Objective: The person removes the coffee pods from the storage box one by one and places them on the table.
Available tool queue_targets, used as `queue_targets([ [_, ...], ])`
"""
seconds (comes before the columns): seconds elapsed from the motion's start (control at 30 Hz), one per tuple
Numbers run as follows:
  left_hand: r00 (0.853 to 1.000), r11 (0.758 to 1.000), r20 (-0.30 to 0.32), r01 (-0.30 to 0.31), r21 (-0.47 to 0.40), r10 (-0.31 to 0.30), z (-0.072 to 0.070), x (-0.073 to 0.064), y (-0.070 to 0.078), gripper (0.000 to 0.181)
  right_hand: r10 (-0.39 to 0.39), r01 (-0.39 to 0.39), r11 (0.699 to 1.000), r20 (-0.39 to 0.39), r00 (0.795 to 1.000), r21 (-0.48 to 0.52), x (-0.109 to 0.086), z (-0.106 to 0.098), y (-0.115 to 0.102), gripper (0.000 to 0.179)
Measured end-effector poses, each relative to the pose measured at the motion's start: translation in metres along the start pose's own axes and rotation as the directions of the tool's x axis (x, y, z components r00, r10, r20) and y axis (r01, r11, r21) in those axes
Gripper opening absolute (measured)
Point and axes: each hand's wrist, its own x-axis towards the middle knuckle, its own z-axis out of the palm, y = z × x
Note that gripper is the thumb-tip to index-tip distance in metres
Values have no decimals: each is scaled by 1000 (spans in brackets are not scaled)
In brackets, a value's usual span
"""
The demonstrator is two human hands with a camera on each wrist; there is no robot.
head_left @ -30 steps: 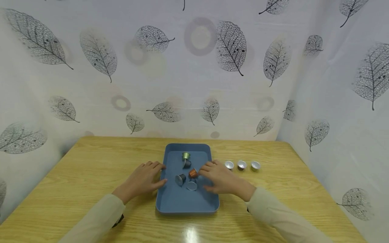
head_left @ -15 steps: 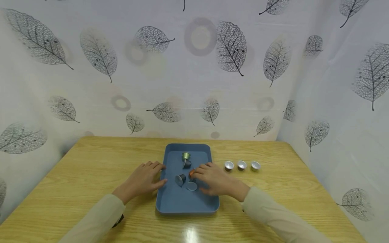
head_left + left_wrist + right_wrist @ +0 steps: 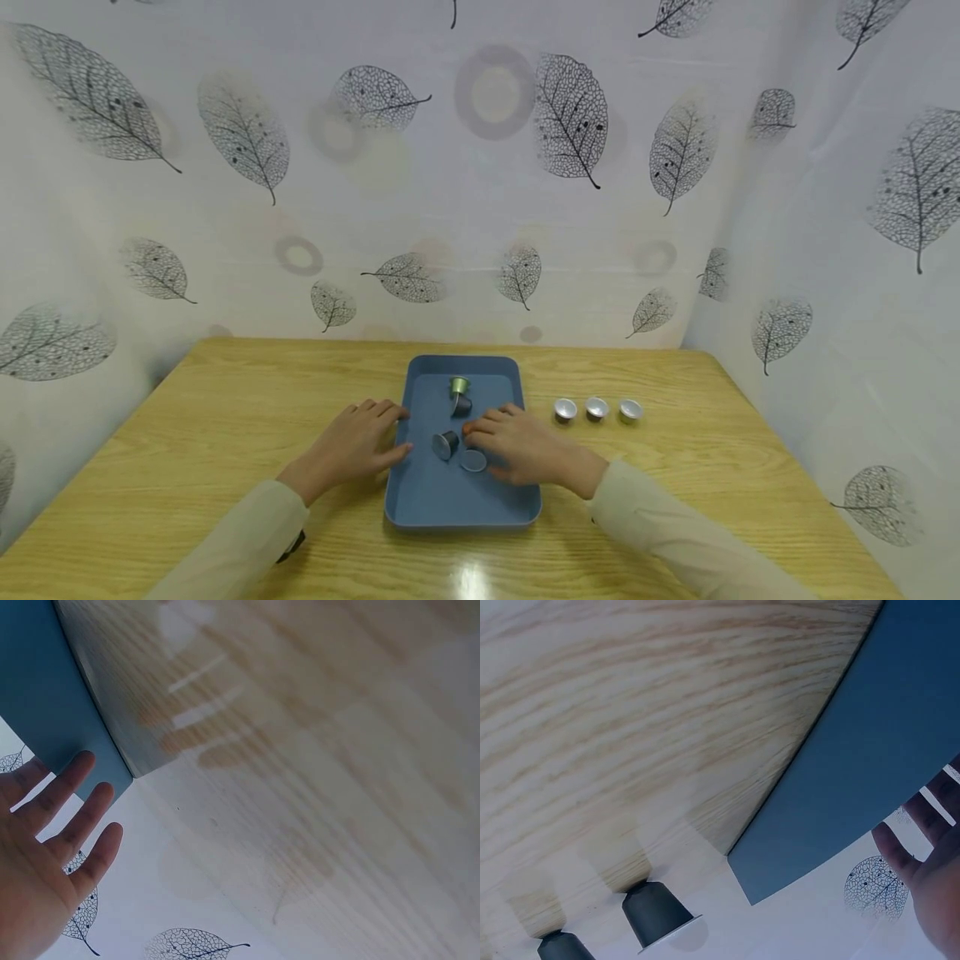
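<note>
A blue tray (image 3: 463, 504) holds several coffee capsules. My left hand (image 3: 351, 446) rests at the tray's left rim with fingers spread; the left wrist view shows its fingers (image 3: 97, 859) beside the outer wall. My right hand (image 3: 528, 442) reaches over the right rim, its fingers across an orange capsule (image 3: 467, 428) that shows only in part. Its thumb sits apart, lower down. Just below the fingers lies a capsule with its silver lid (image 3: 472, 460) showing. A dark capsule (image 3: 444, 444) lies to the left; a green capsule (image 3: 459, 384) and another dark capsule (image 3: 461, 405) lie farther back.
Right of the tray, three capsules stand lid up in a row on the wooden table: a left one (image 3: 566, 409), a middle one (image 3: 597, 407) and a right one (image 3: 631, 410). A leaf-patterned curtain (image 3: 420, 192) hangs behind the table and along both sides.
My right hand has moved left and slightly down over the tray, now covering most of the orange capsule, whose visible edge sits slightly farther left. The left hand has stayed still.
</note>
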Motion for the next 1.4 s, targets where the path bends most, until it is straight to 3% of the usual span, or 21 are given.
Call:
queue_targets([
  [0.53, 1000, 1000, 1, -2, -8, 2, 1, 0, -1, 46, 2, -1, 997, 14, 1000, -72, 3, 5, -4, 45],
  [0.9, 1000, 1000, -4, 8, -9, -8, 3, -1, -1, 45, 22, -19, 997, 51, 998, -74, 5, 3, -7, 45],
  [1.4, 1000, 1000, -13, 1, -6, -1, 3, -1, 0, 45, 23, -19, 996, 38, 999, -88, 5, 4, -6, 43],
])
